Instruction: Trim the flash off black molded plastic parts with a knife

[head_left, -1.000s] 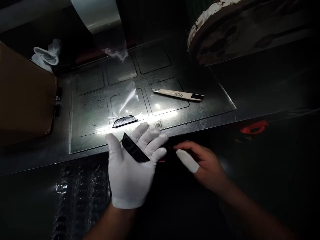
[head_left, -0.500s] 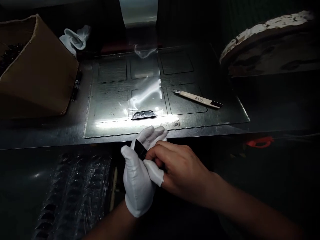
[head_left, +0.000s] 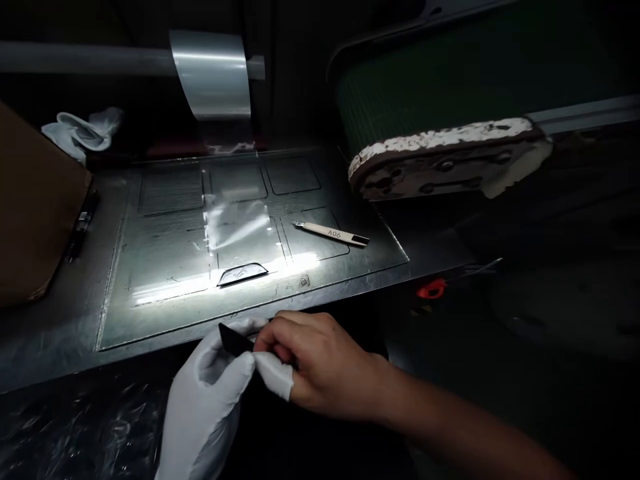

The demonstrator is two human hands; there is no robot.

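Observation:
A small flat black piece (head_left: 234, 340) with a pointed end is held between my two hands, just off the bench's front edge. My left hand (head_left: 207, 387), in a white glove, has its fingers curled behind the piece and its thumb against it. The other end is pinched by my right hand (head_left: 317, 363), bare except for a white cover on the thumb; its fingertips are partly hidden. Beyond them, a similar dark-edged piece with a shiny face (head_left: 243, 274) lies on the clear sheet (head_left: 165, 260). A pale cutter knife marked A06 (head_left: 330, 232) rests to its right.
At left are a cardboard box (head_left: 35, 207), a black pen (head_left: 81, 227) and a white cloth (head_left: 83, 132). A film roll (head_left: 215, 73) hangs at the back. A green conveyor belt (head_left: 450, 80) juts in at right. Plastic-wrapped trays (head_left: 85, 427) sit lower left.
The view has swung right, bringing more of the conveyor in. My left hand has turned and its spread fingers have closed round the black piece. My right hand keeps its pinch.

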